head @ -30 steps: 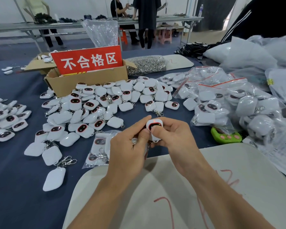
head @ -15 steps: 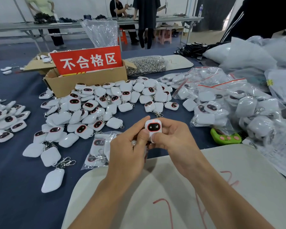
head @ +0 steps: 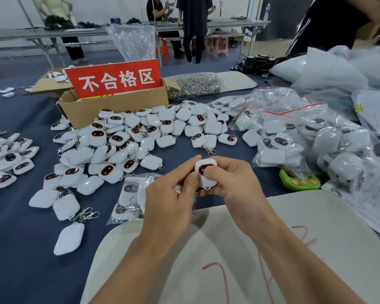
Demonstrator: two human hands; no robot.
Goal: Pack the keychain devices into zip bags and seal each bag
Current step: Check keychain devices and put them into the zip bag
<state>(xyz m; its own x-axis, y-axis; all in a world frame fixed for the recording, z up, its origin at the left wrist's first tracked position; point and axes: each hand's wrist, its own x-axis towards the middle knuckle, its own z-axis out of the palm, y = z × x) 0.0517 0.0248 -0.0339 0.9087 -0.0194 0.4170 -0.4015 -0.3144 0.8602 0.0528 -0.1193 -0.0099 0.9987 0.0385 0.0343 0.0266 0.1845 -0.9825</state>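
Observation:
I hold one white keychain device (head: 203, 166) with a dark red-rimmed face upright between both hands, above the near edge of the blue table. My right hand (head: 235, 185) grips it, thumb lying across its face. My left hand (head: 173, 194) pinches its left side with fingertips. A pile of loose keychain devices (head: 127, 145) lies to the left and behind. A clear zip bag (head: 130, 198) holding devices lies flat just left of my left hand. Several filled zip bags (head: 298, 137) with red seals are heaped at the right.
A cardboard box (head: 119, 106) with a red sign stands behind the pile. A bag of metal clips (head: 193, 85) lies beyond it. A green gadget (head: 298, 182) sits right of my hands. A white board (head: 272, 260) lies under my forearms. People stand at far tables.
My right thumb has slid up over the device's face, and the device sits slightly higher and more upright. My left fingers stay on its side.

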